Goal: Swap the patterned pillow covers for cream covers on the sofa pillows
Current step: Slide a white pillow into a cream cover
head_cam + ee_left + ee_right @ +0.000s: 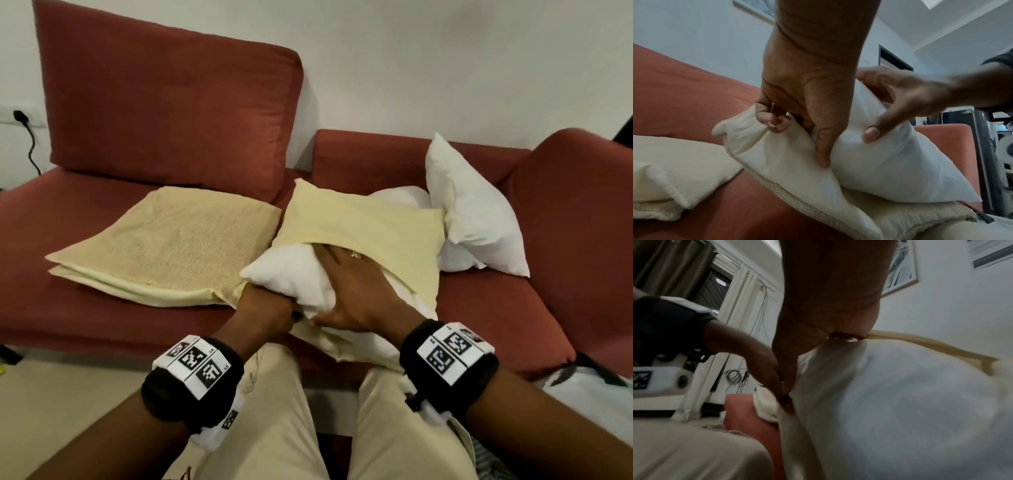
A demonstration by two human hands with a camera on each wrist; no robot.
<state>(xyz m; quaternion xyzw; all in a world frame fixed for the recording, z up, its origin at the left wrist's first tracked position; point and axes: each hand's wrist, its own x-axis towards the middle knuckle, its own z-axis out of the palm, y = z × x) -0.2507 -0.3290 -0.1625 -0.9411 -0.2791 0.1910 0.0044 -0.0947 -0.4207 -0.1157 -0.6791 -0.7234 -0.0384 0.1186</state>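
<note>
At the front edge of the red fabric sofa (144, 318), the left hand (270, 313) is pinching the open edge of a cream fabric pillow cover (359, 219), its grip clamped on it, while the right hand (356, 291), fingers spread, is pressing the white pillow insert (291, 277), half inside the cover.

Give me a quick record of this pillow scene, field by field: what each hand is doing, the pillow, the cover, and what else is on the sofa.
left hand: grips cream cover edge
right hand: flat on white pillow, pushing it in
pillow: partly inside cover
spare covers: folded, left on sofa
bare pillows: right, uncovered
</note>
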